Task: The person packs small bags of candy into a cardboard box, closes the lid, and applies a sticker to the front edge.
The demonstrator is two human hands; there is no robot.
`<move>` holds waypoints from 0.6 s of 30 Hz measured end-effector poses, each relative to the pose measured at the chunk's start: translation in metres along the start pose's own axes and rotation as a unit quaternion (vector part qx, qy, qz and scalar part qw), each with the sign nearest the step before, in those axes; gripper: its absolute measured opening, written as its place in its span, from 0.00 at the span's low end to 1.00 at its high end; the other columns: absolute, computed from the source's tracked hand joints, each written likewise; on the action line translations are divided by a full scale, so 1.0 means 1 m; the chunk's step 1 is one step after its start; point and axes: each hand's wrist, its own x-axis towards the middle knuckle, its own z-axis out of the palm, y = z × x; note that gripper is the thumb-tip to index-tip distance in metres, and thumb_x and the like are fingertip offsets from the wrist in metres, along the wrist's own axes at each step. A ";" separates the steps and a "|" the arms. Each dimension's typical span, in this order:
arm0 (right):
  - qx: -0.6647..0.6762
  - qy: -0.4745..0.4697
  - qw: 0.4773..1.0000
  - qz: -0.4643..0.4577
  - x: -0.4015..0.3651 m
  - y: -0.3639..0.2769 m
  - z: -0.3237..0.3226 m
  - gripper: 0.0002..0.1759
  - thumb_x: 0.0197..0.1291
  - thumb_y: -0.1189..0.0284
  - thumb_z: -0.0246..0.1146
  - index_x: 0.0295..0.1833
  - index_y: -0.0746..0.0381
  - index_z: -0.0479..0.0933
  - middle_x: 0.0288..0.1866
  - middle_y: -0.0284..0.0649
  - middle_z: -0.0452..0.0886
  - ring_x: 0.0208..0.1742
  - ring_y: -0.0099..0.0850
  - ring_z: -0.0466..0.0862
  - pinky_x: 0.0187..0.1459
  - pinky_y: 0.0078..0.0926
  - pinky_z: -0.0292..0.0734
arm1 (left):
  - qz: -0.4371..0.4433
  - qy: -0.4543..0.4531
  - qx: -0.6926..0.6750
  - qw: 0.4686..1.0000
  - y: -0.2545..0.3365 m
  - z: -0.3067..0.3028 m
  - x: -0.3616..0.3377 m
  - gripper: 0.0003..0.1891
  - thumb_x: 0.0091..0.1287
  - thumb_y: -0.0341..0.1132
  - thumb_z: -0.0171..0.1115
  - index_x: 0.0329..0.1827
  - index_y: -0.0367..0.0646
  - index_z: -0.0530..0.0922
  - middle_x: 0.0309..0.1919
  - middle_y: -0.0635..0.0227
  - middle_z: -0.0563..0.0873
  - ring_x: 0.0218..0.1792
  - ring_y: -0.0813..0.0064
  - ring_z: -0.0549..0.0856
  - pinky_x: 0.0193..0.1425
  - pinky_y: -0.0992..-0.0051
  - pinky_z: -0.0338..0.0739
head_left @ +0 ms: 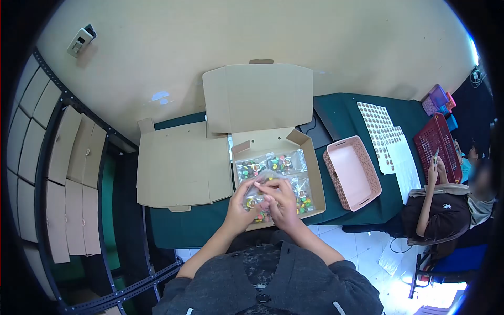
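My left hand [241,206] and my right hand [281,202] come together above an open cardboard box [318,202]. Between their fingers is a clear plastic bag [269,175], pinched near its top edge; its contents are mostly hidden by my hands. Inside the box lie several clear bags of small colourful pieces, such as one at the back right [289,161] and one at the back left [251,168]. The box's lid [260,97] stands raised against the wall. What the pieces are is too small to tell.
Left of the box lies a flat cardboard box [178,168]. To the right are a pink basket [354,173], sticker sheets [375,123] and a dark red basket [436,144] on the green-covered table [341,113]. A co-worker [441,210] sits at right. Shelves with boxes [65,152] line the left.
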 end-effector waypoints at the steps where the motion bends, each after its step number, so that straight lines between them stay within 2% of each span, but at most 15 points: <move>1: -0.020 0.057 0.998 0.030 0.000 -0.002 0.004 0.16 0.54 0.71 0.62 0.50 0.60 0.78 0.47 0.42 0.73 0.48 0.39 0.72 0.52 0.33 0.66 | -0.015 0.000 0.008 1.000 -0.005 -0.003 -0.001 0.23 0.60 0.37 0.64 0.56 0.37 0.71 0.48 0.60 0.78 0.48 0.75 0.78 0.51 0.76 0.73; 2: -0.041 0.114 0.991 0.060 0.001 -0.003 0.006 0.15 0.51 0.73 0.65 0.47 0.60 0.78 0.47 0.41 0.73 0.49 0.41 0.71 0.53 0.34 0.65 | -0.029 0.001 0.016 0.999 -0.007 -0.005 -0.002 0.19 0.60 0.37 0.64 0.52 0.36 0.75 0.45 0.61 0.81 0.45 0.76 0.80 0.50 0.78 0.73; 3: -0.040 0.114 0.991 0.062 0.002 -0.001 0.005 0.15 0.51 0.73 0.65 0.47 0.60 0.78 0.47 0.41 0.73 0.49 0.41 0.71 0.53 0.34 0.65 | -0.031 0.001 0.016 0.999 -0.002 -0.005 -0.002 0.19 0.60 0.37 0.64 0.52 0.36 0.75 0.45 0.61 0.81 0.45 0.76 0.80 0.50 0.78 0.73; 5: 0.031 0.071 0.994 0.083 0.007 0.010 -0.002 0.10 0.49 0.74 0.67 0.38 0.62 0.78 0.46 0.41 0.75 0.50 0.38 0.72 0.53 0.33 0.66 | -0.130 0.023 -0.036 0.991 0.012 -0.005 -0.003 0.10 0.60 0.33 0.64 0.41 0.37 0.81 0.34 0.66 0.84 0.39 0.78 0.82 0.66 0.68 0.61; 6: 0.067 0.049 0.992 0.093 0.008 0.013 -0.003 0.08 0.48 0.74 0.68 0.34 0.64 0.78 0.45 0.41 0.76 0.51 0.37 0.73 0.53 0.33 0.66 | -0.132 0.023 -0.035 0.990 0.011 -0.005 -0.003 0.10 0.60 0.33 0.64 0.41 0.37 0.81 0.34 0.66 0.84 0.39 0.78 0.82 0.66 0.68 0.61; 7: 0.160 0.047 0.976 0.138 0.008 0.009 -0.001 0.08 0.49 0.73 0.67 0.32 0.66 0.77 0.43 0.41 0.78 0.47 0.33 0.76 0.50 0.30 0.68 | -0.090 0.028 0.029 0.995 0.008 -0.006 -0.003 0.08 0.60 0.32 0.64 0.38 0.37 0.82 0.30 0.68 0.85 0.35 0.80 0.82 0.67 0.65 0.60; 8: 0.159 0.047 0.976 0.139 0.007 0.010 -0.001 0.08 0.49 0.73 0.67 0.32 0.66 0.77 0.43 0.41 0.78 0.47 0.33 0.76 0.50 0.30 0.68 | -0.046 0.033 0.092 0.994 0.006 -0.007 -0.002 0.06 0.60 0.32 0.63 0.36 0.38 0.83 0.26 0.69 0.85 0.32 0.82 0.82 0.68 0.63 0.59; 11: 0.207 0.020 0.959 0.192 0.006 0.012 -0.004 0.06 0.54 0.74 0.64 0.34 0.66 0.79 0.38 0.40 0.81 0.45 0.29 0.78 0.49 0.27 0.69 | -0.048 0.033 0.114 0.992 0.003 -0.018 -0.002 0.08 0.61 0.33 0.62 0.36 0.37 0.83 0.25 0.69 0.86 0.31 0.83 0.83 0.69 0.60 0.57; 13: 0.240 0.013 0.945 0.220 0.008 0.009 -0.007 0.09 0.58 0.72 0.61 0.36 0.67 0.80 0.34 0.40 0.81 0.42 0.28 0.78 0.49 0.26 0.69 | -0.050 0.025 0.094 0.994 -0.002 -0.023 -0.001 0.08 0.62 0.33 0.62 0.36 0.37 0.83 0.25 0.68 0.86 0.32 0.82 0.83 0.70 0.60 0.56; 18: 0.259 0.009 0.941 0.217 0.006 0.013 -0.010 0.14 0.63 0.69 0.56 0.38 0.68 0.81 0.36 0.42 0.81 0.40 0.26 0.77 0.46 0.24 0.70 | -0.051 -0.016 0.041 0.998 0.005 -0.029 0.002 0.09 0.63 0.33 0.60 0.40 0.36 0.82 0.29 0.67 0.86 0.35 0.79 0.84 0.69 0.62 0.58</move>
